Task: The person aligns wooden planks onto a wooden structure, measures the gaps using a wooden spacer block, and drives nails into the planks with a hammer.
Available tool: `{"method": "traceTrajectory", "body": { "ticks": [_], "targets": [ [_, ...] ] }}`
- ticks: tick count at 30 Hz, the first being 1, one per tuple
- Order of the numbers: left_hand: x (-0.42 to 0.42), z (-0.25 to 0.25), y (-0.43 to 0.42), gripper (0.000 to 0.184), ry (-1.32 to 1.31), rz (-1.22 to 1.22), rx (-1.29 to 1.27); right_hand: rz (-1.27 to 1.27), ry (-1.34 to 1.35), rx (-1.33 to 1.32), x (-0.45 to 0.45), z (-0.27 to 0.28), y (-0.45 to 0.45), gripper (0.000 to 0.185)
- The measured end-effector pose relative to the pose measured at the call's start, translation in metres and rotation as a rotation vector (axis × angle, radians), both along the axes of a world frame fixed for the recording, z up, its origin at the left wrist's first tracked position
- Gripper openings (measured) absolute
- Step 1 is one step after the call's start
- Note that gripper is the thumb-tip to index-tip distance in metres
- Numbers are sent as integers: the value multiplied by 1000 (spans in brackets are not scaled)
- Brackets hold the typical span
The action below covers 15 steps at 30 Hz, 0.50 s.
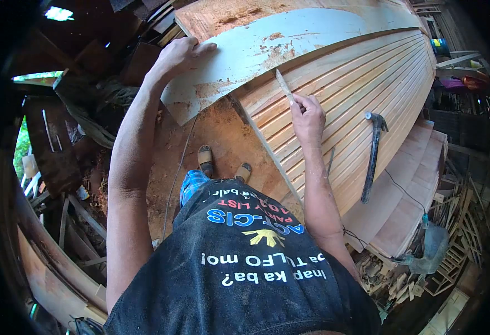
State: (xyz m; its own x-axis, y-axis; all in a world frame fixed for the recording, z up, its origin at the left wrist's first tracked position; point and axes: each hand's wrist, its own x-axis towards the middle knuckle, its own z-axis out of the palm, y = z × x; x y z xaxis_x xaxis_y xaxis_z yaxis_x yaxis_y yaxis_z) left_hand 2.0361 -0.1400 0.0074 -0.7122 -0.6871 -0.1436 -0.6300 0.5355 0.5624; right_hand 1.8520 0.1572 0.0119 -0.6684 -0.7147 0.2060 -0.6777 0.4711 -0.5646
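A long pale board with worn, brownish patches lies across a slatted wooden hull-like frame. At the board's far left edge, my left hand grips it, fingers over the top side. Between the fingers of my right hand is a thin pale stick, its narrow tip at the board's near edge. Whether it is a pencil or a flat blade I cannot tell. Right of that hand, a hammer with a dark handle rests on the slats.
Sawdust covers the brown floor around my feet. A thin cord runs down from the board. Stacked plywood sheets stand to the right, with a grey container and scrap wood beyond. Dark cloth hangs at left.
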Motion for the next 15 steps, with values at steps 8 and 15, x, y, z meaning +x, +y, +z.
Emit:
{"method": "traceTrajectory", "body": {
  "ticks": [8,15],
  "targets": [
    [0,-4,-2,70,23,9,26,8,4,10,0,1,0,16],
    [0,-1,-2,71,18,5,31,9,5,11,2,5,-2,15]
  ]
}}
